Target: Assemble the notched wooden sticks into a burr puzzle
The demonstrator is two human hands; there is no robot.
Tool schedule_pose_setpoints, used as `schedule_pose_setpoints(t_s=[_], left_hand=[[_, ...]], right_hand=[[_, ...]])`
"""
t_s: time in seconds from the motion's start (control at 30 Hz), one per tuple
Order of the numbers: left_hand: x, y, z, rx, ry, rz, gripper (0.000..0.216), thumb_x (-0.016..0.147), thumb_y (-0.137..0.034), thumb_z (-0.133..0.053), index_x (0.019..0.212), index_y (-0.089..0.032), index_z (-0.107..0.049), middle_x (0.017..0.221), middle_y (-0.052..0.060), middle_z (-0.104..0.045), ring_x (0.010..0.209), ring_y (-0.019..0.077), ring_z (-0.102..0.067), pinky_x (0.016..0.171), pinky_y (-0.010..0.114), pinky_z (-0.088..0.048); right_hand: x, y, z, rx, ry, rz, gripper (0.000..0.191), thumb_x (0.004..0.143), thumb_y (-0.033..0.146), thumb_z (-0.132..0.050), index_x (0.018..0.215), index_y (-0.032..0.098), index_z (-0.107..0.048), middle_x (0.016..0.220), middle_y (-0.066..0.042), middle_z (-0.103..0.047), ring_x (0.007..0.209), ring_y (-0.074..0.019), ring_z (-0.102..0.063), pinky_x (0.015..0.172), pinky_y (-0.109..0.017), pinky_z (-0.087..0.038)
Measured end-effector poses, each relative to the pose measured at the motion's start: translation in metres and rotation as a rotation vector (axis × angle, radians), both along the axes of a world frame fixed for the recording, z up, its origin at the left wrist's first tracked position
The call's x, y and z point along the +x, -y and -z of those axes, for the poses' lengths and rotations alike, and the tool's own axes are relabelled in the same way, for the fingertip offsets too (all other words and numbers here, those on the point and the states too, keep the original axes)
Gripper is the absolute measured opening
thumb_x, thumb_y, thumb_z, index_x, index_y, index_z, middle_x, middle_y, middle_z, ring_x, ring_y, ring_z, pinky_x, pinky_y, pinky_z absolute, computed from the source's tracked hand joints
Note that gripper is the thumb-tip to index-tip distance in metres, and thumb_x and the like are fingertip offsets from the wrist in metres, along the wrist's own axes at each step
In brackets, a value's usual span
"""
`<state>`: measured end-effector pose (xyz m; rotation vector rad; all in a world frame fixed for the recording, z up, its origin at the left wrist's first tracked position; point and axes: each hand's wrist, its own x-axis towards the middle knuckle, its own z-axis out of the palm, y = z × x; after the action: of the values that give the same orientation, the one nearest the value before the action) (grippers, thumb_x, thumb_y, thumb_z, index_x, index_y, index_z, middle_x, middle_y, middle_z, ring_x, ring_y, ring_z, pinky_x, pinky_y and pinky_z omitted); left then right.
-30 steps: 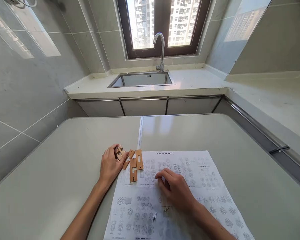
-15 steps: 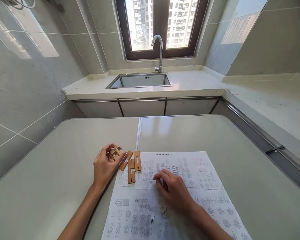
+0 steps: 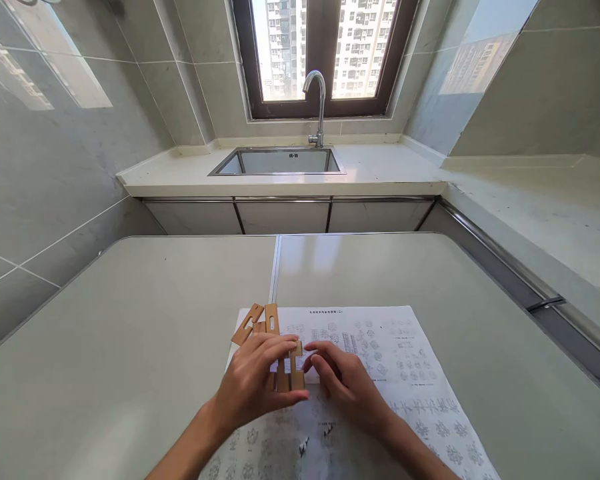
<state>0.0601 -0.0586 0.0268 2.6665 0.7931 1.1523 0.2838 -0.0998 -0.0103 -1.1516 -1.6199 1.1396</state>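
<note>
Fingers: left hand (image 3: 254, 387) pinched on the wooden puzzle pieces (image 3: 289, 375), thumb under, fingertips over the top. Right hand (image 3: 341, 380) has fingers curled, tips just touching the pieces' right side; can't tell if it actually grips.

Held pieces sit over the instruction sheet (image 3: 410, 373), near the worktop's (image 3: 130, 333) near edge, by the centre seam.

To do it well, I'd say: keep the left pinch firm, slots squared up, and let the right only nudge.

Long axis runs near-to-far, ends pointing toward the sink (image 3: 280, 161). Loose pieces (image 3: 256, 320) lie flat at the sheet's far-left corner.
</note>
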Motion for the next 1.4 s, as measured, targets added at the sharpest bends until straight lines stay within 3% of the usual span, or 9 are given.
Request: schedule_pose_setpoints(t_s=[0.13,0.33,0.5,0.67,0.8,0.93,1.1,1.27,1.4], left_hand=[[0.009,0.008,0.004,0.014,0.012,0.046,0.069,0.084,-0.048,-0.086,0.138,-0.023,-0.052,0.116,0.013,-0.081,0.098,0.0259,-0.077,0.082,0.040,-0.064],[0.013,0.012,0.003,0.032,0.009,0.060,0.071,0.082,-0.049,-0.088,0.137,-0.023,-0.052,0.114,0.012,-0.081,0.097,0.0261,-0.077,0.081,0.038,-0.063],[0.017,0.016,0.005,0.045,0.008,0.118,0.077,0.079,-0.057,-0.089,0.135,-0.018,-0.053,0.112,0.014,-0.080,0.098,0.0260,-0.077,0.083,0.036,-0.061],[0.019,0.024,0.007,0.053,0.043,0.155,0.080,0.078,-0.059,-0.088,0.136,-0.016,-0.053,0.111,0.015,-0.076,0.102,0.0265,-0.076,0.091,0.036,-0.061],[0.017,0.029,0.005,-0.017,0.025,0.191,0.078,0.082,-0.056,-0.086,0.141,-0.018,-0.050,0.114,0.015,-0.074,0.105,0.0275,-0.076,0.097,0.038,-0.061],[0.016,0.029,0.011,-0.120,0.018,0.251,0.084,0.086,-0.055,-0.082,0.151,-0.022,-0.041,0.127,0.019,-0.070,0.115,0.0307,-0.073,0.101,0.040,-0.060],[0.016,0.024,0.020,-0.239,0.019,0.257,0.101,0.080,-0.057,-0.086,0.158,-0.023,-0.031,0.137,0.020,-0.065,0.127,0.0348,-0.066,0.109,0.047,-0.056],[0.013,0.024,0.021,-0.361,0.074,0.147,0.095,0.086,-0.059,-0.079,0.160,-0.028,-0.029,0.136,0.017,-0.065,0.127,0.0324,-0.065,0.108,0.046,-0.056],[0.013,0.026,0.020,-0.441,0.117,0.121,0.093,0.081,-0.057,-0.085,0.156,-0.033,-0.035,0.135,0.012,-0.067,0.125,0.0310,-0.066,0.109,0.044,-0.055]], right_hand=[[0.000,-0.001,-0.010,-0.084,-0.205,-0.185,0.032,0.108,0.047,-0.052,0.126,0.026,-0.067,0.089,-0.003,-0.076,0.078,-0.0202,-0.074,0.072,-0.031,-0.061],[-0.004,0.001,-0.009,-0.164,-0.196,-0.211,0.038,0.104,0.057,-0.057,0.113,0.024,-0.074,0.089,-0.005,-0.075,0.090,-0.0242,-0.074,0.076,-0.035,-0.062],[-0.003,0.000,-0.014,-0.314,-0.351,-0.309,0.038,0.102,0.050,-0.066,0.124,0.020,-0.072,0.112,-0.009,-0.076,0.110,-0.0274,-0.071,0.096,-0.039,-0.058],[0.000,0.002,-0.016,-0.362,-0.345,-0.344,0.036,0.099,0.043,-0.072,0.128,0.023,-0.072,0.126,-0.009,-0.075,0.119,-0.0297,-0.068,0.105,-0.043,-0.054],[0.000,0.005,-0.010,-0.369,-0.354,-0.378,0.036,0.097,0.040,-0.074,0.129,0.024,-0.073,0.127,-0.008,-0.075,0.125,-0.0315,-0.066,0.110,-0.045,-0.051],[-0.004,0.004,-0.017,-0.326,-0.363,-0.374,0.032,0.099,0.038,-0.070,0.129,0.026,-0.075,0.127,-0.007,-0.076,0.127,-0.0303,-0.067,0.115,-0.046,-0.047],[-0.002,0.001,-0.024,-0.375,-0.452,-0.321,0.033,0.096,0.040,-0.073,0.125,0.025,-0.076,0.125,-0.008,-0.077,0.119,-0.0294,-0.070,0.106,-0.041,-0.053],[0.003,0.001,-0.014,-0.543,-0.571,-0.280,0.041,0.093,0.047,-0.077,0.121,0.018,-0.072,0.096,-0.009,-0.080,0.088,-0.0265,-0.078,0.079,-0.035,-0.060],[0.006,0.001,-0.014,-0.567,-0.585,-0.305,0.039,0.094,0.049,-0.076,0.114,0.017,-0.071,0.093,-0.011,-0.080,0.087,-0.0265,-0.078,0.081,-0.037,-0.060]])
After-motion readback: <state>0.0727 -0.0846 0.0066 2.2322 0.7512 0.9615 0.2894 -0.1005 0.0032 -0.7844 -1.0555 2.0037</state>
